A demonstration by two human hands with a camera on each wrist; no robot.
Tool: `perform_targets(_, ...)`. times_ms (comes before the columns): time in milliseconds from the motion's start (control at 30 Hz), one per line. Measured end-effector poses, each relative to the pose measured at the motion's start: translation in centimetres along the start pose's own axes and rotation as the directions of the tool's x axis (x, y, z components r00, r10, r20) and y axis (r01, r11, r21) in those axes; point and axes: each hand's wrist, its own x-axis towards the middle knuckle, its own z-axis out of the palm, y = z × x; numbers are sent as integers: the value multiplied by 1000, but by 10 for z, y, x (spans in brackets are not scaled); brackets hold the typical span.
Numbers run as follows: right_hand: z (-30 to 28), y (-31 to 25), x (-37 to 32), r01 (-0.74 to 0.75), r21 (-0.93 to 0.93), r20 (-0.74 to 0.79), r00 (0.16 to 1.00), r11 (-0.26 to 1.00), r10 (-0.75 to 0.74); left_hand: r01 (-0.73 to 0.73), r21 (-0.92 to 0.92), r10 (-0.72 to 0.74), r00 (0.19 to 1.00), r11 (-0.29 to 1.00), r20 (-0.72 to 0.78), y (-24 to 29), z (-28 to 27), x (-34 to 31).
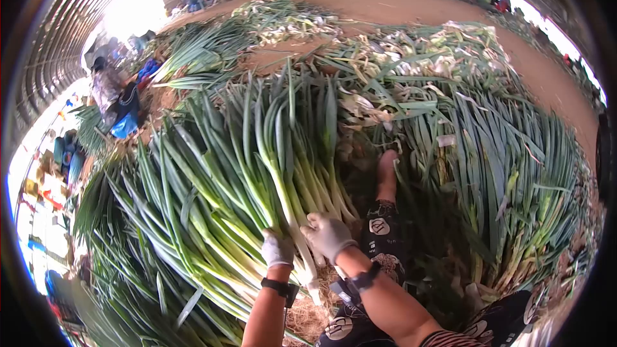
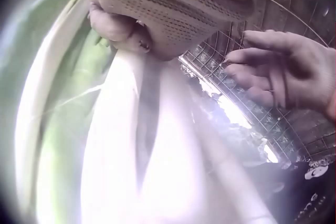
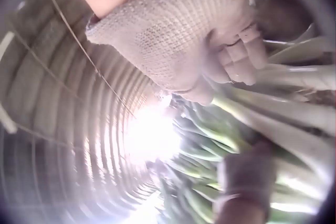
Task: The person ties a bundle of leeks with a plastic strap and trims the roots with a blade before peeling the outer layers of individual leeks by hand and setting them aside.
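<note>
Long green onions with pale stems [image 1: 241,202] lie in a thick pile before the person, leaves pointing away. The gloved left hand [image 1: 277,249] rests among the stems; in the left wrist view its fingers [image 2: 118,29] curl round a stalk [image 2: 118,124]. Just right of it, the gloved right hand [image 1: 328,236] hovers by the white stems, and in the left wrist view this right hand [image 2: 289,69] shows its palm with fingers loosely bent and nothing held. The right wrist view has the right hand [image 3: 210,50] close above pale stalks [image 3: 283,124].
A second pile of onions [image 1: 495,173] lies to the right, past the person's bare foot [image 1: 387,167]. Loose trimmings [image 1: 418,58] cover the ground farther back. Another person [image 1: 109,90] sits at the left. Straw [image 1: 305,318] lies near the lap, and a ribbed tunnel roof [image 1: 58,45] arches overhead.
</note>
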Motion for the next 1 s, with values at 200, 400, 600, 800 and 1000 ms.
perform_targets(200,-115,37,-32,81,359,-176,984,930,-18,-64,-50,63,998,997,-8,50,-6,25)
perform_targets(400,-202,139,-97,-254,501,-185,903,828,389,-25,-68,37,980,997,193,38,49,-59)
perform_targets(600,-197,199,-144,-409,360,-99,877,838,470,-44,-20,47,983,999,175,44,115,-15)
perform_targets(800,-200,254,-195,-605,194,17,789,773,614,-111,197,78,983,974,168,84,122,73)
perform_targets(1000,-214,259,-225,-605,-87,-93,796,791,598,37,197,-67,986,980,151,120,137,109)
